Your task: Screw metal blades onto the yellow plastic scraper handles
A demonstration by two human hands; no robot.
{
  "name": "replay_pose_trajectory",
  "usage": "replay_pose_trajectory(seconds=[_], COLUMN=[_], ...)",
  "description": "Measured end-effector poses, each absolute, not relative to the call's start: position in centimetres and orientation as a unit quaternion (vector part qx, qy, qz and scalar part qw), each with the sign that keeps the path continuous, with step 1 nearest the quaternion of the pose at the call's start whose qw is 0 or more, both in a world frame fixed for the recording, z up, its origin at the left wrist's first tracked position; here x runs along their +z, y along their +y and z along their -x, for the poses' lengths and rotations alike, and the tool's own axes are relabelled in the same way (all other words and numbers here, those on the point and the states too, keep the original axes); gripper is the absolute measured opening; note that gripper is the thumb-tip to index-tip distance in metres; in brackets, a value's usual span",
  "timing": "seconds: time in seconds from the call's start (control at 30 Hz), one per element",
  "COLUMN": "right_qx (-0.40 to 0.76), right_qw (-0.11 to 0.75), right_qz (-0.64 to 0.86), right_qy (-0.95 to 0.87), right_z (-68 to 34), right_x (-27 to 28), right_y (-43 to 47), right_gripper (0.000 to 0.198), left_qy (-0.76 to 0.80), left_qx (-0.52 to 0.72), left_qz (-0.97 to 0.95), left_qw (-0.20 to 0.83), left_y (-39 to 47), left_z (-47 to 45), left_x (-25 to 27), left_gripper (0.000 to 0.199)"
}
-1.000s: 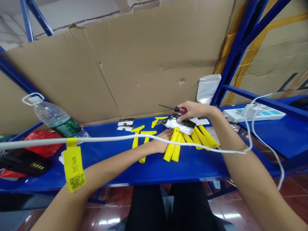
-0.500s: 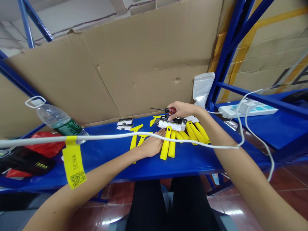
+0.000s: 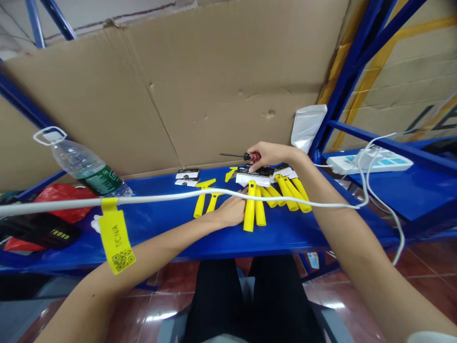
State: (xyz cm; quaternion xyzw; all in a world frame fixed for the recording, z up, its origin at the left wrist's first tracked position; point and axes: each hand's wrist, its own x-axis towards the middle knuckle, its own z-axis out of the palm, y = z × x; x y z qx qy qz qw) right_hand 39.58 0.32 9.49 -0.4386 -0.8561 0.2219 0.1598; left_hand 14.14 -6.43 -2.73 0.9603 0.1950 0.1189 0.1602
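My right hand [image 3: 266,155] is closed around a screwdriver [image 3: 254,156] with a red and black handle, its thin shaft pointing left. The thumb of that hand rests on a black-and-white packaging piece [image 3: 262,179]. A yellow-handled tool [image 3: 250,209] sticks out toward me from under this packaging. Beside that handle, at its left, lies my left hand [image 3: 233,209]; its fingertips are hidden at the packaging. More yellow handles [image 3: 289,193] lie side by side to the right. Two yellow T-shaped tools [image 3: 200,202] lie left of my left hand, and a small yellow piece [image 3: 229,174] is behind.
Two small black-and-white boxes [image 3: 187,175] lie at the back. A white cable [image 3: 171,196] with a yellow tag [image 3: 116,238] crosses in front of my view. A bottle [image 3: 89,166] leans at left; a power strip [image 3: 371,164] sits at right. Cardboard [image 3: 221,95] walls the back.
The packaging under my right thumb now lies flatter, its black top tipped more toward me. Both hands stay near the same tools, and the view has shifted slightly.
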Motion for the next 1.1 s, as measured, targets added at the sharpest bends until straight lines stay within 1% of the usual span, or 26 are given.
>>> replay_pose_trajectory(seconds=[0.1,0.2,0.27,0.33,0.4,0.53,0.6,0.67,0.8,0.9,1.03,1.1], right_qx=[0.219,0.218,0.224,0.231,0.234,0.234,0.235,0.236,0.231,0.222,0.207,0.198], right_qw=[0.155,0.148,0.141,0.134,0.128,0.12,0.112,0.105,0.101,0.106,0.106,0.105], right_qz=[0.439,0.439,0.436,0.436,0.44,0.442,0.442,0.439,0.438,0.442,0.454,0.462], right_qy=[-0.858,-0.859,-0.86,-0.859,-0.857,-0.858,-0.859,-0.861,-0.863,-0.863,-0.86,-0.858], right_z=[-39.3,-38.6,-38.1,-37.7,-37.4,-37.1,-36.9,-36.6,-36.0,-35.6,-34.9,-34.6], right_x=[9.3,9.1,8.8,8.4,7.9,7.2,7.1,7.0,6.9,6.5,5.7,5.4], right_y=[0.9,1.7,2.3,2.8,3.2,3.6,3.8,3.9,4.3,4.7,4.7,4.3], right_gripper=[0.05,0.046,0.046,0.047,0.049,0.05,0.048,0.046,0.043,0.041,0.037,0.036], left_qy=[0.23,0.248,0.252,0.251,0.234,0.149,0.135,0.132,0.116,0.127,0.195,0.224], left_qx=[0.154,0.146,0.106,0.062,0.036,0.028,0.041,0.051,0.056,0.055,0.036,0.033], left_qz=[-0.939,-0.929,-0.937,-0.946,-0.954,-0.98,-0.985,-0.985,-0.984,-0.981,-0.97,-0.963], left_qw=[0.206,0.234,0.219,0.195,0.182,0.129,0.104,0.1,0.122,0.136,0.144,0.145], left_y=[-6.3,-5.9,-5.6,-5.4,-5.5,-6.6,-7.4,-7.9,-8.3,-8.4,-8.9,-9.3], left_z=[-15.0,-14.9,-14.0,-12.8,-11.6,-9.9,-9.6,-9.6,-10.1,-9.8,-8.2,-7.1], left_x=[-3.2,-3.4,-3.3,-3.1,-2.8,-2.3,-2.2,-2.1,-2.0,-2.1,-2.5,-2.7], left_gripper=[0.055,0.055,0.049,0.037,0.035,0.049,0.057,0.06,0.061,0.065,0.079,0.083])
